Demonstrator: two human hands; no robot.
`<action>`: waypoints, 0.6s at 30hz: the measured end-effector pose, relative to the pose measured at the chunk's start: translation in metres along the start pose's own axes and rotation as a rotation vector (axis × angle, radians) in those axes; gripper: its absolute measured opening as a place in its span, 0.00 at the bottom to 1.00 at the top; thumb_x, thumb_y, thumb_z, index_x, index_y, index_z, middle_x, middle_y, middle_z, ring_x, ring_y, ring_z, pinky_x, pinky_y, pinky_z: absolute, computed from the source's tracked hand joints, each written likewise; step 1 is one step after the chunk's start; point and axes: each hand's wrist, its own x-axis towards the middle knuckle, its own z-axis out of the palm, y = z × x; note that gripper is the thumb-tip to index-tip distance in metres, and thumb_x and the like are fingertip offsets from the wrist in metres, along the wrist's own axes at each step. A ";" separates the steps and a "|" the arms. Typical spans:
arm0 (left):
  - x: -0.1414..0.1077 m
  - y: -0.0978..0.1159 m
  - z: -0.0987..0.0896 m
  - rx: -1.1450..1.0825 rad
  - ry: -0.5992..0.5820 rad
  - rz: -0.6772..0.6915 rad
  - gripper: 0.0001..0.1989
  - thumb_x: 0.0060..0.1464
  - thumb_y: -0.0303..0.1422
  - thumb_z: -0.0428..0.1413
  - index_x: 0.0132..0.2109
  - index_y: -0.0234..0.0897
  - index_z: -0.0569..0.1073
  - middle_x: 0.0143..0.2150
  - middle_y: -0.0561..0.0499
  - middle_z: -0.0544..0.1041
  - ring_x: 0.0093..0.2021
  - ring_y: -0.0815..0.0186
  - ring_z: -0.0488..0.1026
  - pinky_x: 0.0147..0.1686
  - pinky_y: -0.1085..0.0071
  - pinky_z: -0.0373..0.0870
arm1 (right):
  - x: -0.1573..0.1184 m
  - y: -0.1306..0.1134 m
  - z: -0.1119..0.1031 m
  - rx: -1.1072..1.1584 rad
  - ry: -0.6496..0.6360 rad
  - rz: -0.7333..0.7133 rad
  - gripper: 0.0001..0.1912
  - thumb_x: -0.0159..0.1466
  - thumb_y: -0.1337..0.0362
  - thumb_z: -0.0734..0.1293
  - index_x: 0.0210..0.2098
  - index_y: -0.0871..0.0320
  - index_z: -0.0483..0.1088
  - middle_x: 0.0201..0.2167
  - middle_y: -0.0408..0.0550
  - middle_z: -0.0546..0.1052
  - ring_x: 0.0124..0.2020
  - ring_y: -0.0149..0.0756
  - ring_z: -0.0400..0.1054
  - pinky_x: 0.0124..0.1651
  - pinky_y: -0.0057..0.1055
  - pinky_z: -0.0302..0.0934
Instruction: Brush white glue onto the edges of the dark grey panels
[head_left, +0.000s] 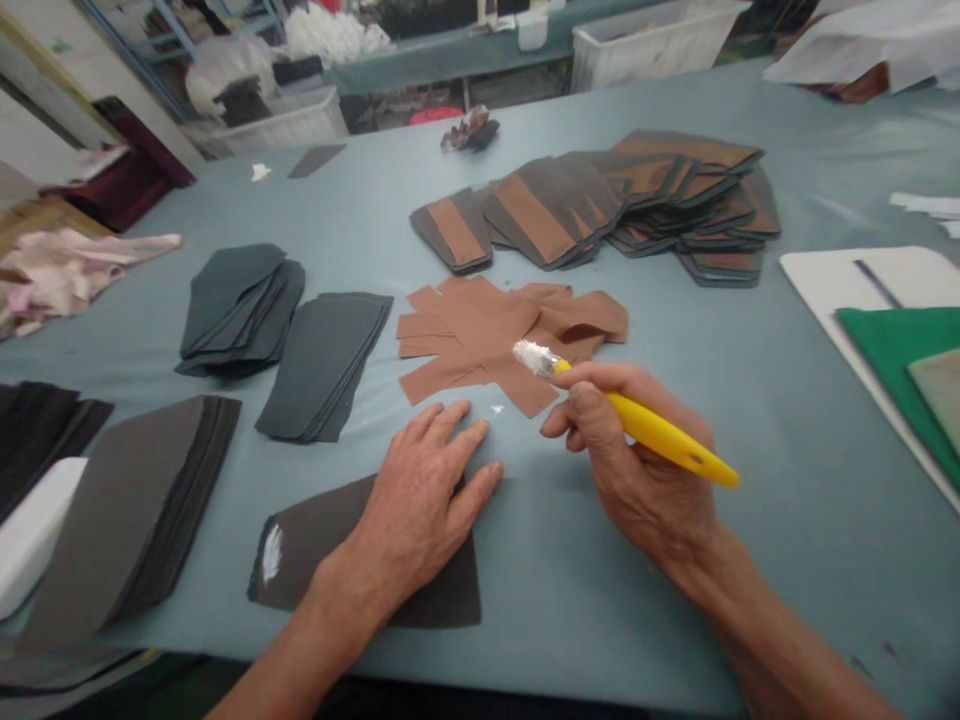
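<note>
The right hand (645,460) holds a small brush (660,432) with a yellow handle. Its fingers curl close together around the handle. The brush tip has white glue (535,358) on it and points up and left, just above the table.

The left hand (416,505) lies flat near the bottom middle of the picture. Its fingers are spread apart. The palm presses on a dark gray piece of material (442,590), and the fingertips reach past it onto the table. That piece has a white smear of glue (272,553) at its left end.

Just above the hands lie some crossed brown strips (487,335). Two stacks of dark pieces (322,365) sit left of them. A big pile of dark pieces with brown strips (600,200) lies at the top middle. A green sheet (900,370) rests on a white board (847,280) at the right edge of the blue-gray table (675,300).
</note>
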 end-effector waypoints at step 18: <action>0.023 0.015 0.007 0.119 -0.043 -0.058 0.30 0.70 0.45 0.53 0.70 0.30 0.69 0.75 0.34 0.65 0.74 0.35 0.60 0.69 0.37 0.63 | 0.002 -0.003 -0.001 0.052 0.019 0.002 0.05 0.75 0.61 0.68 0.46 0.54 0.74 0.28 0.35 0.81 0.26 0.22 0.74 0.31 0.19 0.68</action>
